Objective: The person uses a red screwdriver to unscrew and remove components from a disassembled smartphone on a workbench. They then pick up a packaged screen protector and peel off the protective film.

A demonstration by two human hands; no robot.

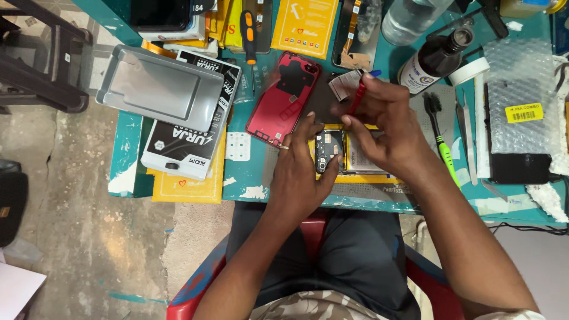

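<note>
We see a black-and-white box point(189, 127) left of the hands, yellow packets point(304, 25) along the far edge, a white-labelled dark bottle point(431, 62), and a yellow sticker point(524, 112) on bubble wrap point(521, 83).

Both bare forearms rise from the bottom edge toward twelve o'clock and converge at the middle. The left hand point(302, 172) lies palm-down, fingers spread and pointing to about one o'clock (a thin ring shows on one finger), thumb stretched to its right. The right hand point(388, 127), at two o'clock from the left, is curled, wrist bent, thumb and forefinger pinched together near its upper left.
</note>
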